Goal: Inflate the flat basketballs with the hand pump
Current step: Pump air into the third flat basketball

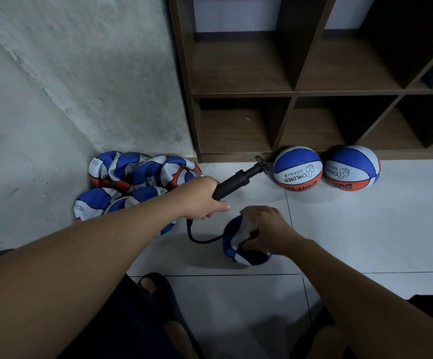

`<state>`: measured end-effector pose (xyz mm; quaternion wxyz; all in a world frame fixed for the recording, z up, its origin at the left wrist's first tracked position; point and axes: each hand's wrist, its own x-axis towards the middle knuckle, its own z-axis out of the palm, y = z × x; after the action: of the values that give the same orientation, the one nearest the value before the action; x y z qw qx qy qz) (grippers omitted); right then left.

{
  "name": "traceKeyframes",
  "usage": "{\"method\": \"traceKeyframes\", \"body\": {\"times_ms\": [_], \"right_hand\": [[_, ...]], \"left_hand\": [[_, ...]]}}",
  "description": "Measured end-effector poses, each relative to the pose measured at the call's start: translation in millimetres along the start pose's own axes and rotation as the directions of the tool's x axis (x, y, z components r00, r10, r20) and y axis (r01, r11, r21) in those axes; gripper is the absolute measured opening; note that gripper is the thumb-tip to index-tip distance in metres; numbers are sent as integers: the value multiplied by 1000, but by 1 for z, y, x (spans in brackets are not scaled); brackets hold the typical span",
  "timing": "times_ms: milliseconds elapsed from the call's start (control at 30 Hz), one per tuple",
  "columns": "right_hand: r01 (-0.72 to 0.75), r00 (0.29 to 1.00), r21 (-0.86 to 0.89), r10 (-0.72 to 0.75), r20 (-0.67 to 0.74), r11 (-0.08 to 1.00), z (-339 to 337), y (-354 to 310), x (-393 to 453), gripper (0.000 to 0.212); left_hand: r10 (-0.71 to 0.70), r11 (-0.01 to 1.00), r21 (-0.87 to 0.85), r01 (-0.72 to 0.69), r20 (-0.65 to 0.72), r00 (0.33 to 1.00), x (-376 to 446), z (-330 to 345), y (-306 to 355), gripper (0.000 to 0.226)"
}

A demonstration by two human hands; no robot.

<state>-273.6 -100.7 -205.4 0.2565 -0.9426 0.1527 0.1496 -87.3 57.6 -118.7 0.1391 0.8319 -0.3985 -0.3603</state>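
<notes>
My left hand (200, 199) grips the lower barrel of a black hand pump (238, 181), whose T-handle points up and right toward the shelf. A black hose (197, 235) curves from the pump's base to a flat blue, white and red basketball (238, 251) on the floor tiles. My right hand (264, 229) holds the crumpled top of that ball, fingers curled round its folds. The needle end of the hose is hidden by the ball and my hand.
Several flat basketballs (132, 177) lie piled in the wall corner at left. Two inflated basketballs (298, 171) (351, 168) rest against the base of a brown wooden cubby shelf (288, 93). My sandalled foot (156, 288) is at the bottom.
</notes>
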Motion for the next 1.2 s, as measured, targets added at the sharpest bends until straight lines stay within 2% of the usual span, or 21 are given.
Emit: {"method": "traceKeyframes", "body": {"times_ms": [133, 233, 333, 400, 467, 567, 600, 667, 733, 767, 867, 900, 967, 1100, 1200], "right_hand": [[-171, 978, 222, 193, -82, 960, -27, 12, -3, 57], [-241, 939, 514, 332, -93, 823, -41, 22, -7, 33], [-260, 924, 681, 381, -30, 684, -52, 21, -19, 49], [-245, 934, 743, 356, 10, 623, -57, 17, -27, 61], [-204, 951, 800, 309, 25, 564, -63, 7, -33, 60], [-147, 958, 796, 285, -32, 587, -65, -11, -37, 30], [-150, 952, 773, 301, -56, 616, -64, -18, -37, 29], [-185, 925, 704, 364, -112, 686, -58, -24, -36, 41], [-231, 886, 663, 435, -158, 712, -52, -20, -33, 44], [-242, 863, 698, 479, -162, 673, -51, -15, -34, 41], [-192, 771, 884, 623, -132, 426, -58, 8, -35, 29], [-176, 750, 909, 650, -125, 378, -60, 16, -35, 26], [-171, 722, 901, 673, -161, 399, -64, 18, -35, 23], [-178, 625, 809, 700, -347, 560, -61, -6, -27, 27], [-180, 630, 750, 660, -409, 636, -61, -23, -24, 29]], "left_hand": [[15, 989, 147, 2, -114, 993, 16, 6, -5, 37], [56, 970, 241, -31, -100, 993, 25, 15, -9, 31], [91, 915, 401, -46, -93, 992, 28, 19, -14, 27], [96, 889, 456, -42, -95, 991, 29, 16, -16, 28], [101, 868, 494, -47, -83, 991, 30, 14, -16, 30], [104, 856, 514, -58, -61, 993, 31, 15, -13, 27], [108, 859, 508, -66, -55, 993, 32, 17, -11, 26], [123, 868, 489, -87, -41, 992, 33, 19, -8, 22], [137, 864, 493, -98, -44, 990, 32, 19, -10, 20], [141, 862, 498, -96, -53, 989, 32, 18, -12, 21], [125, 871, 485, -77, -66, 990, 28, 13, -23, 25], [117, 877, 476, -73, -64, 991, 26, 11, -25, 26], [117, 884, 462, -74, -66, 991, 24, 11, -27, 29], [162, 867, 493, -71, -145, 976, 25, 22, -16, 28], [162, 865, 499, -51, -182, 970, 25, 24, -11, 18]]}}
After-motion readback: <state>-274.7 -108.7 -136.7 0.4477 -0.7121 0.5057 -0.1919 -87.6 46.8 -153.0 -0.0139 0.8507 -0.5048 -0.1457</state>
